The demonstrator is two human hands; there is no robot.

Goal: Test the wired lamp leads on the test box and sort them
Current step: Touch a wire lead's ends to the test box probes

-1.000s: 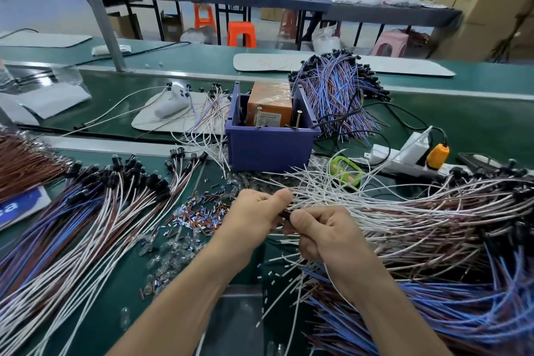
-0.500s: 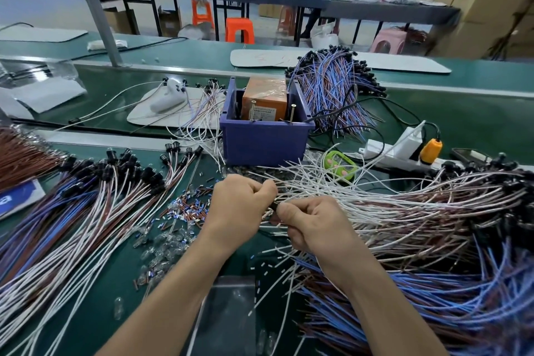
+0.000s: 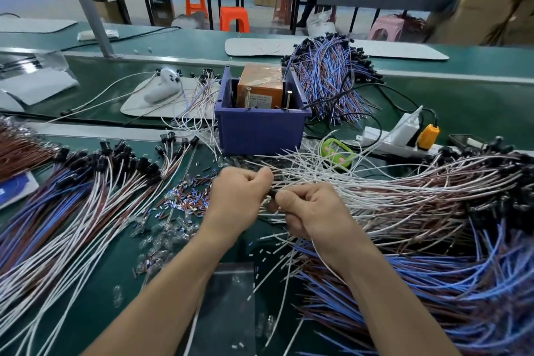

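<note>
Tabletop (image 3: 95, 306) crowded: lead pile (image 3: 433, 211) fills the right edge, sorted leads (image 3: 72, 211) the left, bare green strip between. Beyond, test box (image 3: 260, 87) sits in blue bin (image 3: 260, 133). Centrally, left hand (image 3: 237, 199) and right hand (image 3: 312, 211) meet, each grip pinching one lamp lead (image 3: 271, 192).

**Green tabletop crowded with leads**

The green tabletop (image 3: 462, 101) carries a purple bin (image 3: 260, 130) near its middle. The left leads (image 3: 72, 211), white, blue and brown, lie in a wide pile with their black sockets toward the bin. The right leads (image 3: 433, 211) cover the other side. A bundle (image 3: 329, 78) lies behind the bin. Small bulbs and sleeves (image 3: 185, 202) are scattered in front of it. A power strip (image 3: 384, 139) and a green device (image 3: 336, 150) lie to its right, and a white mat (image 3: 138, 104) to its left.
</note>
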